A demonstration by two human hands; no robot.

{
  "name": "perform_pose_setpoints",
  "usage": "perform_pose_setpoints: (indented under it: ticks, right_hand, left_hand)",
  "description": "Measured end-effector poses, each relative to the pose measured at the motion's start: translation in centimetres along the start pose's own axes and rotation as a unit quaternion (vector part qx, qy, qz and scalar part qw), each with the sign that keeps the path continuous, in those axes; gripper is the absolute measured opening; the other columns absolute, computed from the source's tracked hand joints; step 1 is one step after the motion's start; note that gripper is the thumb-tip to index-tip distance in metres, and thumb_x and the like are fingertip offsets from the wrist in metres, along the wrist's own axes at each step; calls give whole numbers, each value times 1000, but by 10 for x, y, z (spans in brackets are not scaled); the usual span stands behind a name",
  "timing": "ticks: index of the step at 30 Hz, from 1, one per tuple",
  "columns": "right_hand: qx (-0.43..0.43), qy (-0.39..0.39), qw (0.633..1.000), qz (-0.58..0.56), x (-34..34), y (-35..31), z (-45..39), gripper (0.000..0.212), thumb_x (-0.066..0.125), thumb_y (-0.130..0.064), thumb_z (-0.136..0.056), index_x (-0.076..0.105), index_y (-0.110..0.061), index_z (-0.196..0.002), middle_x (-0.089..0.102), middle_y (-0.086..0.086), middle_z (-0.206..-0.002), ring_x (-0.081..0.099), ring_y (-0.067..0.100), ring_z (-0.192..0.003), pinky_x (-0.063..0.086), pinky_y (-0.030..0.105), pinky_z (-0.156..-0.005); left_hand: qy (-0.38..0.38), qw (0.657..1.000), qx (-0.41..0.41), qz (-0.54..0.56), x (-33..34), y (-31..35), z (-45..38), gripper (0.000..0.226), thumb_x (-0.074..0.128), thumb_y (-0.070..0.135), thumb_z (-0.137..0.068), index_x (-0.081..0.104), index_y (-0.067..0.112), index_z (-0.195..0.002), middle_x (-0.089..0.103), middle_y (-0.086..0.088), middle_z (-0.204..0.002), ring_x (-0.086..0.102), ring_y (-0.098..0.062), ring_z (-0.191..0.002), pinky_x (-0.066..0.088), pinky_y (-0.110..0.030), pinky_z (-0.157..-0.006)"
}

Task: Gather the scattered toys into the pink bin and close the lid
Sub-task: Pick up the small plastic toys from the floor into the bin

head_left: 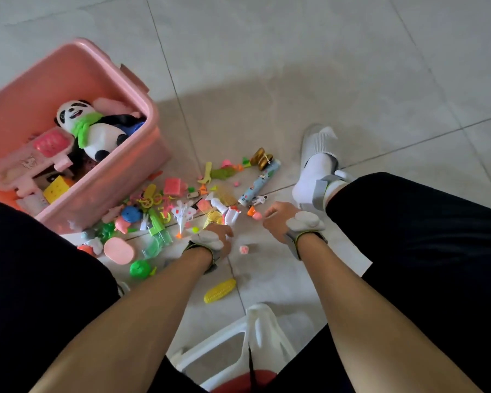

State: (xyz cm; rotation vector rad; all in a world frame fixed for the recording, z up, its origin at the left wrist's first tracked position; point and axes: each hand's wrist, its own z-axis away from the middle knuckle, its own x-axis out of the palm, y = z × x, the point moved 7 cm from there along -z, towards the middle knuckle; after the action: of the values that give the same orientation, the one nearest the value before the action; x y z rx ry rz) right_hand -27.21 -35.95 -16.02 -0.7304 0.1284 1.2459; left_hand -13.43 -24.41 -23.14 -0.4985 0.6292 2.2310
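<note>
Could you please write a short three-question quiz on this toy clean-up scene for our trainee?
1. True or false: the plush black-and-white panda with a green scarf lies inside the open pink plastic bin.
2. Which hand is nearer the yellow plastic corn cob: A) left hand, B) right hand?
3. Fill in: the blue patterned tube lies on the ____.

Key: 1 true; 2 A; 3 tiled floor.

Bin (pixel 119 177) at left, panda (pixel 97 129) lying inside. Loose toys (pixel 182 205) scattered on floor (pixel 267 66) right of it; corn (pixel 220 290) nearer, apart.
</note>
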Motion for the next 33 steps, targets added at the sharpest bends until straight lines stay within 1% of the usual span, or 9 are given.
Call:
perform_pose_setpoints:
  ticks: [2, 5, 10, 13, 16, 21, 25, 28, 33]
  right_hand:
    - [12, -6, 1000, 21, 7, 6, -2, 6, 60, -24, -82, 56, -29, -79, 60, -2, -90, 57, 22, -85, 43, 25, -75]
    - [7, -6, 999, 34, 13, 7, -5, 17, 59, -20, -78, 56, -34, -87, 66, 0, -104, 63, 24, -96, 51, 29, -86]
    - [19, -6, 998, 56, 15, 12, -7, 17, 58, -22, -78, 57, -33, -91, 66, 1, -106, 63, 26, -97, 51, 29, -86]
    - [22, 1, 997, 74, 14, 13, -11, 21, 57, -22, -79, 58, -33, -97, 65, 0, -108, 62, 26, -98, 50, 28, -84]
    - [4, -15, 997, 81, 22, 11, -17, 27, 55, -19, -85, 56, -32, -108, 53, -4, -109, 58, 24, -105, 42, 23, -82]
    - [-13, -33, 986, 164, 42, 7, -27, 44, 51, -19, -87, 47, -27, -131, 35, 6, -134, 52, 31, -117, 43, 32, -96]
    - [-41, -25, 980, 192, 55, 3, -40, 53, 53, -14, -86, 42, -26, -136, 24, 7, -145, 36, 31, -132, 34, 33, -104]
    - [-65, -50, 972, 218, 64, -4, -52, 54, 59, -13, -86, 44, -19, -138, 24, 8, -150, 20, 27, -142, 24, 32, -113]
    - [-40, -65, 969, 235, 74, -1, -64, 56, 53, -13, -92, 37, -14, -145, 21, 12, -153, 23, 30, -142, 24, 36, -113]
  left_hand:
    - [-24, 999, 4, -34, 9, 0, -4, 45, 48, 18, -94, 48, 20, -139, 46, -13, -143, 45, -28, -130, 40, -28, -97]
    - [-41, 997, 8, -60, 12, -3, -10, 57, 49, 16, -92, 34, 16, -147, 38, -17, -146, 41, -31, -131, 37, -29, -100]
    - [-11, 997, 19, -72, 14, -3, -13, 50, 49, 17, -94, 39, 19, -144, 36, -15, -141, 45, -32, -127, 38, -30, -99]
    - [45, 998, 26, -39, 10, -3, -11, 37, 47, 20, -97, 48, 22, -134, 40, -12, -134, 50, -27, -117, 40, -27, -90]
    - [97, 995, 30, 19, 0, 0, -6, 31, 48, 19, -96, 54, 22, -126, 44, -11, -128, 54, -28, -109, 41, -29, -82]
    - [191, 971, 16, 145, -14, -8, 8, 27, 49, 8, -91, 64, 22, -110, 58, -7, -113, 57, -23, -95, 36, -25, -75]
    - [211, 961, -16, 180, -9, -25, 20, 26, 48, 9, -93, 67, 23, -104, 61, 1, -103, 51, -16, -76, 33, -21, -63]
    - [221, 949, -37, 222, 0, -35, 23, 30, 51, 4, -87, 66, 29, -92, 64, 2, -100, 58, -18, -79, 38, -21, -65]
    - [257, 922, -51, 286, -1, -40, 26, 41, 53, -7, -81, 60, 33, -73, 59, 8, -77, 56, -16, -68, 46, -25, -64]
